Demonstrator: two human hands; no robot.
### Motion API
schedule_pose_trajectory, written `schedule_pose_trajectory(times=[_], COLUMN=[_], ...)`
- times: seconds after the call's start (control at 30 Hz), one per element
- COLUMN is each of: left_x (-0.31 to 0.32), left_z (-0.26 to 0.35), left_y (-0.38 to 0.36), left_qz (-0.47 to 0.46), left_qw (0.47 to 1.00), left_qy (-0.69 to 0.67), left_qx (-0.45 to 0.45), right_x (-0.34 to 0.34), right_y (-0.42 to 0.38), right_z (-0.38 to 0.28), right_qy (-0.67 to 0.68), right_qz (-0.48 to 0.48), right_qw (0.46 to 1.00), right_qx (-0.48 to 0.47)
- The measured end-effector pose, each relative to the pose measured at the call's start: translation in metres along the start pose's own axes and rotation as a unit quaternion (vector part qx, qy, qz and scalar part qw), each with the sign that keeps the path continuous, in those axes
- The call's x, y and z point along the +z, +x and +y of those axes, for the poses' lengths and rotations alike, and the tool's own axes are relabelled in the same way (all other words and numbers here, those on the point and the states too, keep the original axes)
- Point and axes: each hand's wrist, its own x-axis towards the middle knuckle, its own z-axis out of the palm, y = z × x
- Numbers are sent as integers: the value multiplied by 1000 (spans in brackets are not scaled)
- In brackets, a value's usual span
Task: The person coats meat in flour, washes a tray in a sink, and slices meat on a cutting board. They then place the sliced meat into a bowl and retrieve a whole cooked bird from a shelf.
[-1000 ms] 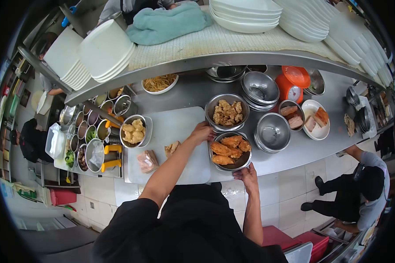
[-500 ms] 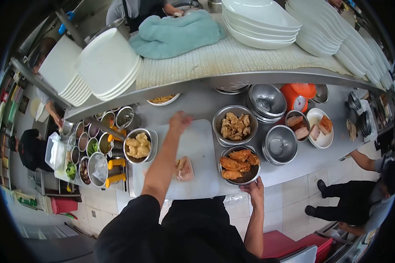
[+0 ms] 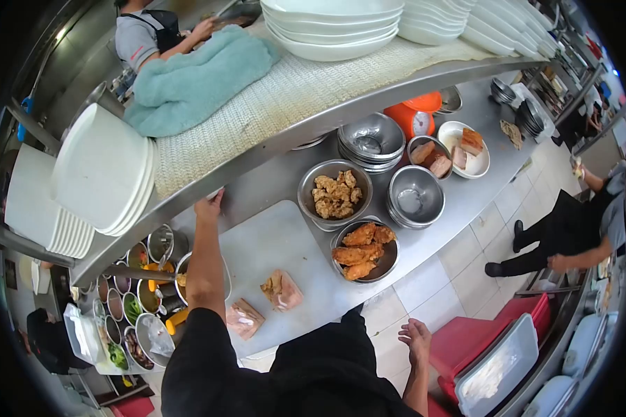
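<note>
My left hand [image 3: 209, 206] reaches past the cutting board [image 3: 261, 240] to beneath the shelf edge. Its fingers look bent, and a sliver of white shows at their tips; what they grip is mostly hidden. Two pieces of pale cooked meat [image 3: 282, 290] lie on the board's near half. My right hand [image 3: 416, 337] hangs in front of the counter, fingers apart and holding nothing. Nearest to it on the counter is a metal bowl of orange-brown fried chicken [image 3: 361, 251]. Behind that stands a metal bowl of lighter fried pieces [image 3: 336, 194].
Stacked metal bowls [image 3: 416, 197], an orange scale [image 3: 417, 115] and a white dish of meat [image 3: 464, 149] stand right. Ingredient pots [image 3: 131, 306] crowd the left. Overhead, the shelf [image 3: 209, 163] holds plates and a green towel [image 3: 198, 80]. Co-workers stand around; one person [image 3: 563, 236] is at right.
The view has swung round. My left hand has gone farther under the shelf. My right hand has left the fried chicken bowl and drawn back over the floor.
</note>
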Motion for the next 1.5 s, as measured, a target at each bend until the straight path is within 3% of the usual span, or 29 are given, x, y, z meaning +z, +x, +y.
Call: schedule_pose_trajectory(times=[0.1, 0.17, 0.2, 0.23, 0.27, 0.33, 0.4, 0.43, 0.53, 0.63, 0.7, 0.73, 0.77, 0.87, 0.9, 0.93, 0.97, 1.0, 1.03, 1.2, 1.27, 1.4, 1.5], left_x=[-4, -18, -35, 11, -17, 18, 46, 51, 124, 146, 175, 154, 155, 213, 234, 240, 259, 276, 289, 359, 386, 431, 456], left_z=[12, 15, 19, 37, 32, 43, 46, 45, 14, -31, -75, -98, -134, -221, -242, -292, -316, -344, -377, -546, -604, -727, -803], left_y=[3, -1, 17, -63, -18, -91, -157, -173, -347, -398, -460, -458, -445, -486, -550, -518, -558, -587, -634, -761, -832, -959, -1044], left_qz=[-13, -181, -224, -232, -254, -166, -183, -222, -288, -278, -228, -372, -383, -453, -452, -518, -540, -589, -556, -661, -675, -709, -735], left_qw=[999, 975, 886, 970, 965, 979, 967, 962, 949, 931, 945, 895, 890, 807, 815, 750, 722, 673, 719, 550, 521, 459, 415], left_qy=[-20, 84, 333, 30, 48, 101, 151, 154, 113, 239, 233, 244, 245, 278, 280, 270, 277, 287, 279, 315, 309, 326, 309], left_qx=[-25, 95, 234, 61, 55, 55, 93, 46, 54, 12, -11, 33, 27, -258, -231, -310, -333, -342, -311, -402, -420, -425, -438], right_x=[-20, -36, -44, -53, -67, -103, -139, -163, -227, -291, -342, -368, -395, -479, -502, -526, -547, -568, -588, -684, -723, -763, -775], right_y=[-16, -17, -16, -16, -13, -3, 5, 11, 20, 6, 10, 12, 15, 25, 23, 24, 26, 26, 26, 30, 35, 43, 51], right_z=[17, 23, 21, 18, 23, 32, 40, 44, 44, 19, 20, 23, 23, 18, 11, 10, 9, 7, 5, 17, 20, 15, 16], right_qy=[22, 39, 36, 38, 36, 36, 36, 34, -4, -51, -76, -109, -149, -181, -188, -187, -189, -195, -201, -251, -265, -290, -344], right_qz=[14, 36, 57, 90, 109, 164, 238, 276, 367, 446, 489, 518, 550, 610, 628, 646, 667, 678, 688, 707, 693, 676, 678], right_qw=[1000, 998, 997, 994, 992, 983, 965, 954, 922, 889, 862, 837, 812, 763, 747, 730, 712, 703, 694, 661, 666, 663, 631], right_qx=[-16, -41, -42, -41, -54, -77, -100, -112, -127, -85, -109, -137, -122, -111, -114, -118, -108, -87, -67, 18, 78, 139, 154])
